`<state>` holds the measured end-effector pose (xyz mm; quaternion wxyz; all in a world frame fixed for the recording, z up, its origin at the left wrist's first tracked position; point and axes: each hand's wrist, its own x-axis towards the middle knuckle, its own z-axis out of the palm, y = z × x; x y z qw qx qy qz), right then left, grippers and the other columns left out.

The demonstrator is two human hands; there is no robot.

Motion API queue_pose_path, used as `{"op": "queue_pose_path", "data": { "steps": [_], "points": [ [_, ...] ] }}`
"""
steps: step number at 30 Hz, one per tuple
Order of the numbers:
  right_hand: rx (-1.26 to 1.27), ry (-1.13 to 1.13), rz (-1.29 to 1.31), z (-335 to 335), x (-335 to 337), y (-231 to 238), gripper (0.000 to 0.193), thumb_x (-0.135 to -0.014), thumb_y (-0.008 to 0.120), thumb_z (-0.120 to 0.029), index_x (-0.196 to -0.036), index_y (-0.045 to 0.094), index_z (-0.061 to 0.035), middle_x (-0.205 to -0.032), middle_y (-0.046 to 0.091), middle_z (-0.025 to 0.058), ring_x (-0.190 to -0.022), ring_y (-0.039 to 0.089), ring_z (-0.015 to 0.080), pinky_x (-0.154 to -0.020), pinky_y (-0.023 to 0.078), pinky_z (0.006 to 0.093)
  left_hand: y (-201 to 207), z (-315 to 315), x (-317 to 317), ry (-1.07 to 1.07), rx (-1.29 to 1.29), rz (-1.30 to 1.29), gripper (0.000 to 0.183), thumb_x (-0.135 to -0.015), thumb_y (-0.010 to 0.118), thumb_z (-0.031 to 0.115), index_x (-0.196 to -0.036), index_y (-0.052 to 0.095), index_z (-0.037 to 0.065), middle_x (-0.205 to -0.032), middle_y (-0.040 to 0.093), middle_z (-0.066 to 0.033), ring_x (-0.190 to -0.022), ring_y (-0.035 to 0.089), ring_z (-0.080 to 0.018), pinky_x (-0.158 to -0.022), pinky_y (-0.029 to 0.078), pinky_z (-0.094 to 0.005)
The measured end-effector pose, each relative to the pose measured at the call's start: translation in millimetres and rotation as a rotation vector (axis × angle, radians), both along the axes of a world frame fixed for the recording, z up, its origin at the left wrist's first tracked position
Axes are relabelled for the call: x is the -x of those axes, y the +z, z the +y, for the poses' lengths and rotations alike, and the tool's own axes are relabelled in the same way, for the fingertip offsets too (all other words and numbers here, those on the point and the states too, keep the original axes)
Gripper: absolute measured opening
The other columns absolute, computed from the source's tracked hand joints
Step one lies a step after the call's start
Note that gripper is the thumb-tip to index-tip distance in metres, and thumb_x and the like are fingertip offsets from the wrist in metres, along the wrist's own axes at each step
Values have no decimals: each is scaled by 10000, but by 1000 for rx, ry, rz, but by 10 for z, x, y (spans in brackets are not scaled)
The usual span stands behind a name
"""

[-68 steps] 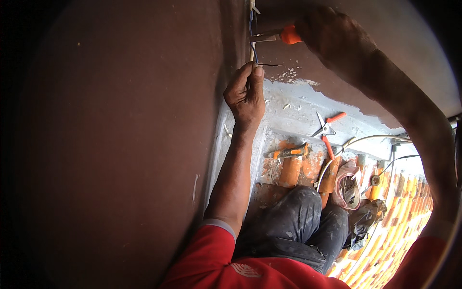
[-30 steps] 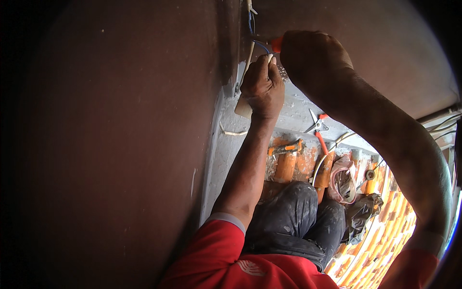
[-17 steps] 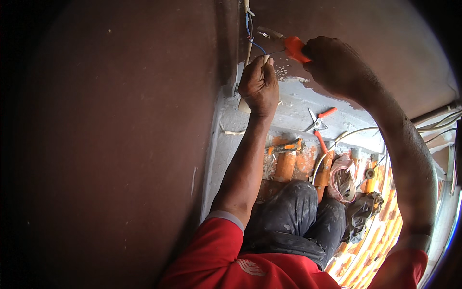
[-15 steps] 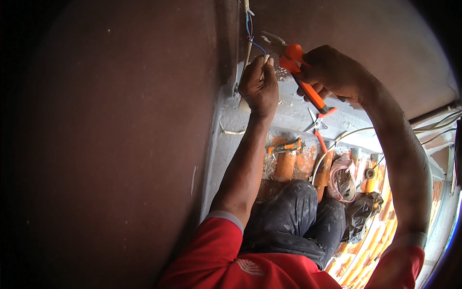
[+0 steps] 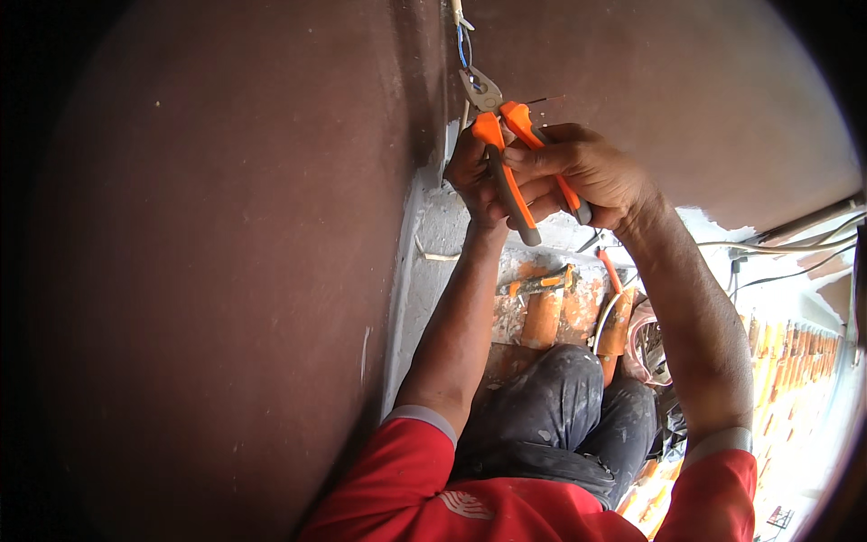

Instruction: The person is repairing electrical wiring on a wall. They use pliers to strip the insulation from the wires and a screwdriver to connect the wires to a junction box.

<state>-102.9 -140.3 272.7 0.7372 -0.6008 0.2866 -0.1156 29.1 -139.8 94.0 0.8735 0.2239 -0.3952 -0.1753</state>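
Note:
My right hand (image 5: 587, 172) grips a pair of pliers (image 5: 483, 93) by its orange and grey handles, which are spread apart. The jaws sit at the thin blue and dark wires (image 5: 464, 47), which hang from a stripped white cable (image 5: 458, 11) in the wall corner. Just behind the handles, my left hand (image 5: 466, 167) is closed on the lower white cable, its fingertips partly covered by the pliers. A thin dark wire end (image 5: 547, 98) pokes out to the right of the pliers.
Below my hands, an orange-and-black hand tool (image 5: 542, 282) lies on the roof tiles. Near it are a red-handled tool (image 5: 610, 269), partly hidden, and a pinkish round-rimmed container (image 5: 635, 348). Cables (image 5: 777, 246) run along the right. A brown wall (image 5: 217, 271) fills the left side.
The pliers have moved left and turned more upright, from beside the wires onto them. My right hand has come down and left, close against my left hand.

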Motion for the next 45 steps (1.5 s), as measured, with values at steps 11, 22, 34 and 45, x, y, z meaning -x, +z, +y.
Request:
{"op": "queue_pose_path", "data": {
  "steps": [11, 22, 34, 45],
  "points": [
    [-101, 92, -122, -9, -80, -139, 440, -1043, 726, -145, -1328, 542, 136, -1074, 772, 296, -940, 813, 396, -820, 705, 477, -464, -81, -192, -284, 25, 9, 388, -1139, 571, 272, -1438, 553, 25, -1320, 686, -63, -1143, 700, -101, -998, 608, -314],
    [-91, 208, -133, -243, 53, -191, 422, -1072, 694, -211, -1326, 593, 110, -1083, 782, 283, -939, 820, 347, -796, 700, 425, 168, 139, 30, 113, -145, -15, 332, -1052, 619, 318, -1071, 718, 2, -949, 715, -6, -862, 678, -99, -796, 549, -283],
    [-132, 115, -217, -109, -61, -329, 383, -1058, 722, -205, -1237, 617, 117, -994, 793, 255, -863, 823, 319, -729, 696, 403, -236, 33, -221, 11, -277, 65, 685, -987, 643, 668, -1096, 696, -6, -994, 706, -21, -890, 692, -110, -798, 578, -317],
    [9, -149, -83, 241, -269, -409, 387, -1018, 723, -235, -1231, 659, 82, -903, 801, 157, -767, 795, 199, -600, 600, 282, -101, 207, -74, -1631, 701, 1405, 370, -1146, 495, 372, -1239, 628, 40, -994, 684, -63, -955, 688, -128, -902, 572, -329]
  ]
}}
